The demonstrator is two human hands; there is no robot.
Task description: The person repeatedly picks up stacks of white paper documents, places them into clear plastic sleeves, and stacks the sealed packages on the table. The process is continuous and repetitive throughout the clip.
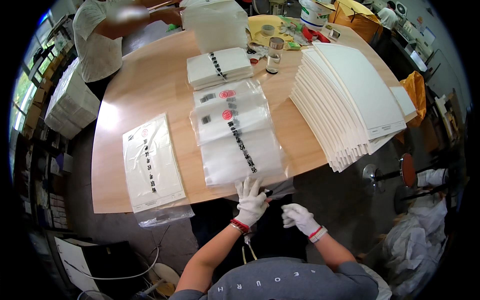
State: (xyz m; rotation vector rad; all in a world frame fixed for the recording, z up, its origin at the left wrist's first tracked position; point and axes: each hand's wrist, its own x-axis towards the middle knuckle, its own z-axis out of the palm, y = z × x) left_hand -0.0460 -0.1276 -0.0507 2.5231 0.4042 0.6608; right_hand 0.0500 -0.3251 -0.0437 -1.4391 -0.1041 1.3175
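My left hand (251, 202), in a white glove, lies with its fingers spread on the near edge of a clear plastic bag (240, 145). Dark characters, red stamps and barcodes are printed on the bag, which overlaps others at the table's front. A small dark shape shows by the left thumb; I cannot tell what it is. My right hand (298, 219), gloved too, hovers apart from the bag, just off the table edge. Its fingers are curled together and hide whatever may be in them. Left of the bags, a filled bag (152, 162) holds white sheets, its clear flap hanging over the edge.
A tall fanned stack of white paper (350, 95) stands at the right of the wooden table (140, 95). Behind the bags are a pile of packed bags (217, 67), a glass jar (274, 55) and cluttered tools. A person (102, 42) stands at the far left.
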